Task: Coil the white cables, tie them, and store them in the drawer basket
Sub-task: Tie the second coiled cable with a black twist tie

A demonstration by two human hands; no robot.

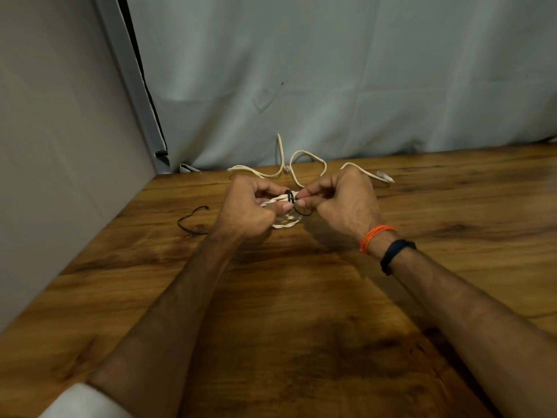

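Note:
A coiled white cable (286, 221) is held just above the wooden table (301, 297), near its far middle. My left hand (250, 206) grips the coil from the left. My right hand (340, 200) pinches a thin black tie (297, 205) that loops around the coil's top. A second white cable (304, 164) lies loose and uncoiled on the table behind my hands, one plug end (384, 176) resting to the right. Another black tie (193, 220) lies on the table to the left of my left hand. No drawer basket is in view.
A grey-white curtain (331, 86) hangs along the table's far edge. A pale wall panel (45, 146) closes off the left side. My right wrist wears an orange thread and a black band (394, 251).

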